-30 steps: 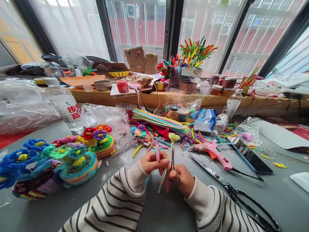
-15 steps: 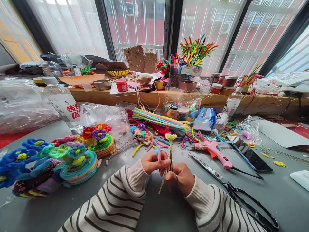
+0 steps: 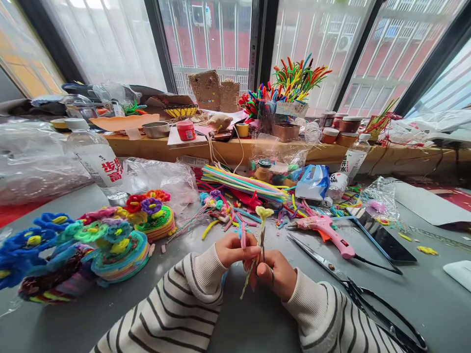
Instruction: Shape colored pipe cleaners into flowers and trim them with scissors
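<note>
My left hand [image 3: 237, 250] pinches a pale yellow fuzzy pipe-cleaner flower [image 3: 264, 213] by its stem, whose lower end [image 3: 245, 288] hangs below the fingers. My right hand [image 3: 277, 272] is closed around small scissors [image 3: 262, 245]. Their thin dark blades point up along the stem, just under the flower head, and part of the handle shows by the fingers. Both hands meet above the grey table [image 3: 241, 326]. A pink strip [image 3: 243, 234] shows at the left fingers; whether it is held I cannot tell.
Large black-handled scissors [image 3: 344, 280], a pink glue gun [image 3: 327, 230] and a phone [image 3: 380, 235] lie at the right. Pipe-cleaner flower pots [image 3: 119, 257] stand at the left. Behind are a pipe-cleaner bundle [image 3: 245, 184], scraps and water bottles [image 3: 96, 154].
The flower head has shifted slightly right and down, and its stem now shows more apart from the scissor blades. Both hands have stayed nearly in place, still closed.
</note>
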`<state>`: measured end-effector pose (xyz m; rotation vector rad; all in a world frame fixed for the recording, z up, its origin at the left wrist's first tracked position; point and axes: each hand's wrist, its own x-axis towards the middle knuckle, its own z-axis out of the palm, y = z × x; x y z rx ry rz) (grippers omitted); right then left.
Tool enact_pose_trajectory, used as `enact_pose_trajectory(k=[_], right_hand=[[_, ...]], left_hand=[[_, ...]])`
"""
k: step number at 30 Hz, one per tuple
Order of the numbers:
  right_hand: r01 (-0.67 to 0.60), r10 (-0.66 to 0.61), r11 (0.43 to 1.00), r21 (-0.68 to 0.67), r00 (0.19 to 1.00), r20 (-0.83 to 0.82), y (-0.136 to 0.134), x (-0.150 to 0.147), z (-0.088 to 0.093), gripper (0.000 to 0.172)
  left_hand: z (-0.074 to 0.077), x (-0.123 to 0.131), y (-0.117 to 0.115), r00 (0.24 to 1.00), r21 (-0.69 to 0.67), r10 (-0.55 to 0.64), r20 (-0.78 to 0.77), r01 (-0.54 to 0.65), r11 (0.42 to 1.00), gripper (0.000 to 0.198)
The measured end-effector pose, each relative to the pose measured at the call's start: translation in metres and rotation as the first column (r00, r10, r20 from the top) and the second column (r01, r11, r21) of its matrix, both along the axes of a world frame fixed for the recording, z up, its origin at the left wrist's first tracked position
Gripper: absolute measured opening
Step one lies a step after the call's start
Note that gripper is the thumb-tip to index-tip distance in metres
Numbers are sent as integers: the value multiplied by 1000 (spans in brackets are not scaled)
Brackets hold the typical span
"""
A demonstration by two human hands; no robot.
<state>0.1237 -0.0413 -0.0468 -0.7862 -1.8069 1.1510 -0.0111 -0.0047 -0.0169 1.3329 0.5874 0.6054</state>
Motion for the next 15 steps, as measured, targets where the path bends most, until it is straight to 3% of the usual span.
enact_pose_trajectory(k=[8, 15], right_hand=[[44, -43, 988, -145, 999, 12, 1, 1, -6, 54], [34, -33, 997, -67, 999, 16, 0, 2, -8, 66]], left_hand=[[-1, 1, 0, 999, 13, 46, -9, -46, 999, 26], [-4, 1, 1, 993, 84, 110, 35, -113, 990, 25]])
